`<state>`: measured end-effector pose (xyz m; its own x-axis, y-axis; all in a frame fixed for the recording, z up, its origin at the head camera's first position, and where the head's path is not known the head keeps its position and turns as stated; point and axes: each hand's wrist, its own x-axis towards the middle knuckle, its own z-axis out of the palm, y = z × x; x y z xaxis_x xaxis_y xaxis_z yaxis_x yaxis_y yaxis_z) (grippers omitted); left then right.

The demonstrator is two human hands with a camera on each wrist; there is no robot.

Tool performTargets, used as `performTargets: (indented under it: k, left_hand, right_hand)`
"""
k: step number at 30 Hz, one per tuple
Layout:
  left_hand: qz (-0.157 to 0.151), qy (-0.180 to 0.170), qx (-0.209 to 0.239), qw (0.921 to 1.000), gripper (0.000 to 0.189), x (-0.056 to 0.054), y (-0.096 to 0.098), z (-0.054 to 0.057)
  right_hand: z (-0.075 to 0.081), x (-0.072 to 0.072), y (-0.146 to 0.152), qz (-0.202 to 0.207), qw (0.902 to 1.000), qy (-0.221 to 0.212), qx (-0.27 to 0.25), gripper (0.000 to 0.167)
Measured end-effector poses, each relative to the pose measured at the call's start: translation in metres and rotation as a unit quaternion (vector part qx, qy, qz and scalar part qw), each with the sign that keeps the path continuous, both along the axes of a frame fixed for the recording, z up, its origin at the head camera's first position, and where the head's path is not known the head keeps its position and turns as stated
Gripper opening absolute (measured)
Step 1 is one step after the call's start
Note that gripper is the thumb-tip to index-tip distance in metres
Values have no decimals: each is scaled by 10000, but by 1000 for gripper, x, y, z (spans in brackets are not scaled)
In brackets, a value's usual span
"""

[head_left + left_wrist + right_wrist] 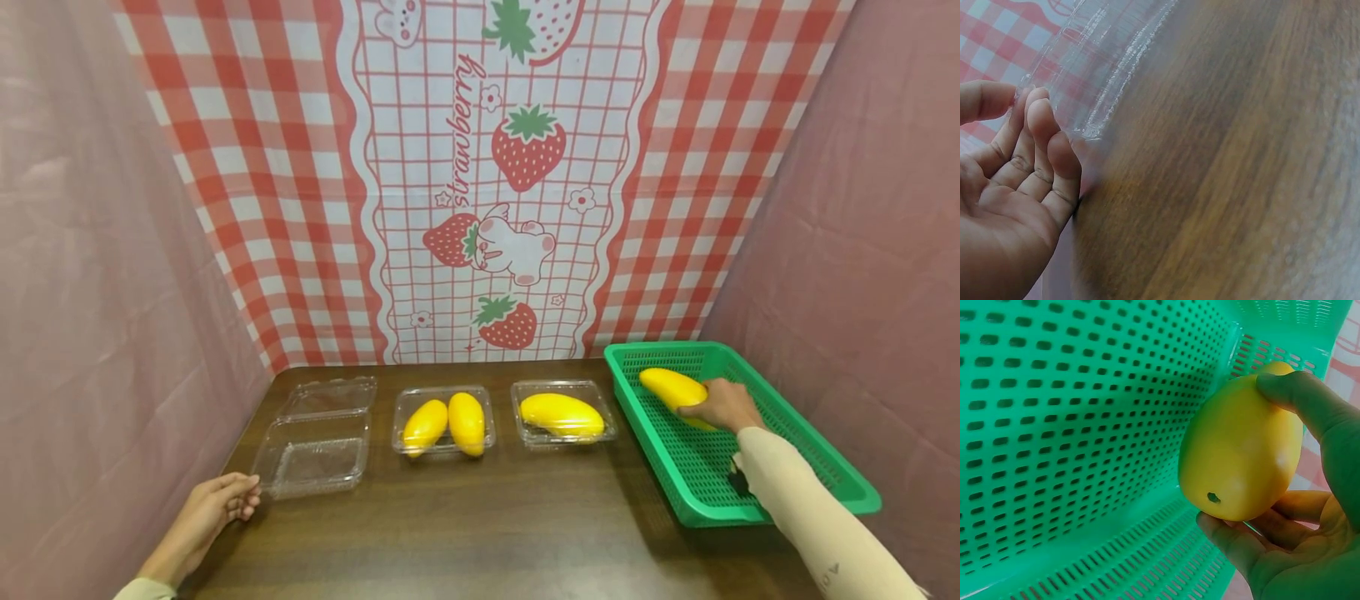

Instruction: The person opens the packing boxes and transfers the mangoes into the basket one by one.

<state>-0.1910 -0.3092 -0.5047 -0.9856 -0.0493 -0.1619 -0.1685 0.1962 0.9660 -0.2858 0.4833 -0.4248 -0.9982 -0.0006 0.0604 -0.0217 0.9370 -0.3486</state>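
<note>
My right hand (726,406) grips a yellow mango (670,388) inside the green basket (648,454). In the right wrist view, the thumb lies along one side of the mango (1235,450) and the other fingers support it from below; a small dark hole shows at its near end. At the left, my left hand (213,510) pinches the near-left corner of an open clear plastic clamshell container (318,467), its lid folded back. The left wrist view shows thumb and index fingertip together on the container's edge (1094,128).
One clear container (487,437) at the middle holds two yellow mangoes (467,423). Another (525,433), to its right, contains a single larger mango (562,415). Pink cloth walls flank the brown table (480,533); a checked strawberry-print cloth (525,258) hangs behind.
</note>
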Motion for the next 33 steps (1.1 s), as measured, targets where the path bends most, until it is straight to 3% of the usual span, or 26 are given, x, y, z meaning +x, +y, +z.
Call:
performTargets:
  k: [25, 33]
  left_hand:
    - [-45, 42, -24, 10000, 37, -1, 0, -1]
    - [-23, -52, 25, 10000, 41, 1, 0, 0]
  right_hand:
    - [-8, 3, 5, -35, 9995, -292, 148, 61]
    - [-13, 1, 6, -55, 9983, -583, 71, 57]
